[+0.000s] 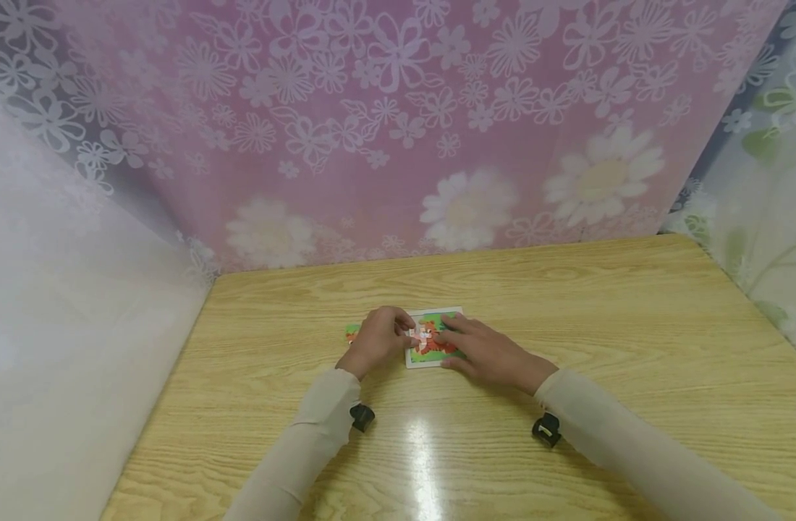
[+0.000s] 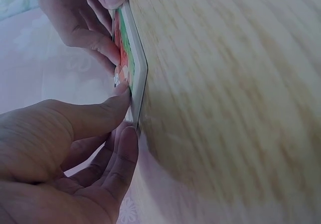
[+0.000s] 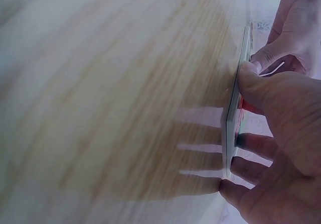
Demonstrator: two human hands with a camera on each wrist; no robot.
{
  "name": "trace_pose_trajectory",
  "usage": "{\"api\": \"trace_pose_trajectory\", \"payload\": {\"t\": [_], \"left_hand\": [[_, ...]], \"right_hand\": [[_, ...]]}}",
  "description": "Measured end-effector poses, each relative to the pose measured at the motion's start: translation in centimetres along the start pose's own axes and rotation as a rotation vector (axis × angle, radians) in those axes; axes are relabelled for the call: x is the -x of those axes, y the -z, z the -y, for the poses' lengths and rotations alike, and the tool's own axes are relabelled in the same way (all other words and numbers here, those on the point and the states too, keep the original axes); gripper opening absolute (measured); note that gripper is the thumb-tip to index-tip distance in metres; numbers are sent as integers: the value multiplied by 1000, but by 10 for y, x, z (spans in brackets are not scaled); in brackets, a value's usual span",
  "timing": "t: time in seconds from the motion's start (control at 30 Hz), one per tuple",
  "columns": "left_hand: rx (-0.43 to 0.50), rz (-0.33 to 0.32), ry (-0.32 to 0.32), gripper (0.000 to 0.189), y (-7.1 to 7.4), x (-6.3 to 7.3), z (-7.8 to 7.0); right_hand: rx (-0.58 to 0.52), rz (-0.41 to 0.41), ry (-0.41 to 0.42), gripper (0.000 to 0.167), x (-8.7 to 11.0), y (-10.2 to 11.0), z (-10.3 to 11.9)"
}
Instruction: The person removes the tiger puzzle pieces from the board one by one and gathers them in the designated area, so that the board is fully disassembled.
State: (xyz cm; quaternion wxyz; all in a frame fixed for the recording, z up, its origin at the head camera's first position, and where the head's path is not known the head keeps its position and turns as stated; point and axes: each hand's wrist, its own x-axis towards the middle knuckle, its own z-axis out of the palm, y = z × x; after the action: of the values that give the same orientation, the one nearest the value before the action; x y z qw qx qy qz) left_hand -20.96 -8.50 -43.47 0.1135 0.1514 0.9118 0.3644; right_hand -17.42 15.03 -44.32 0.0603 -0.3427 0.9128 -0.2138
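Observation:
A small jigsaw puzzle (image 1: 430, 356) with a white border and an orange animal on green lies flat on the wooden table. At its left side my left hand (image 1: 378, 336) bends over, thumb and fingertips pinching what looks like a thin puzzle piece (image 3: 273, 69), mostly hidden by the fingers. In the left wrist view, that thumb touches the picture near the border. My right hand (image 1: 492, 353) rests across the puzzle's right side with fingers spread, thumb on the near border. Partly behind the left hand lies a loose green and orange puzzle piece (image 1: 352, 332).
The wooden table (image 1: 600, 311) extends around the puzzle on all sides. A pink floral curtain (image 1: 372, 145) hangs along its back edge, with pale cloth (image 1: 66, 325) at the left. Each wrist carries a small black camera (image 1: 362, 417).

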Motion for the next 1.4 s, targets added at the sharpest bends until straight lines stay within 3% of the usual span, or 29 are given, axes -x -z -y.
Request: {"api": "trace_pose_trajectory", "payload": {"t": [0.17,0.4,1.1,1.4], "left_hand": [[3,-33,2,13,-1,0,-1],[21,-81,-45,5,-2,0,1],[197,-107,11,5,-3,5,6],[190,-162,0,4,3,8,12]], "right_hand": [[5,2,-13,46,0,-1,-1],[1,0,-28,45,0,-1,0],[-1,-3,-23,44,0,-2,0],[-7,-3,-9,46,1,-2,-1]]}}
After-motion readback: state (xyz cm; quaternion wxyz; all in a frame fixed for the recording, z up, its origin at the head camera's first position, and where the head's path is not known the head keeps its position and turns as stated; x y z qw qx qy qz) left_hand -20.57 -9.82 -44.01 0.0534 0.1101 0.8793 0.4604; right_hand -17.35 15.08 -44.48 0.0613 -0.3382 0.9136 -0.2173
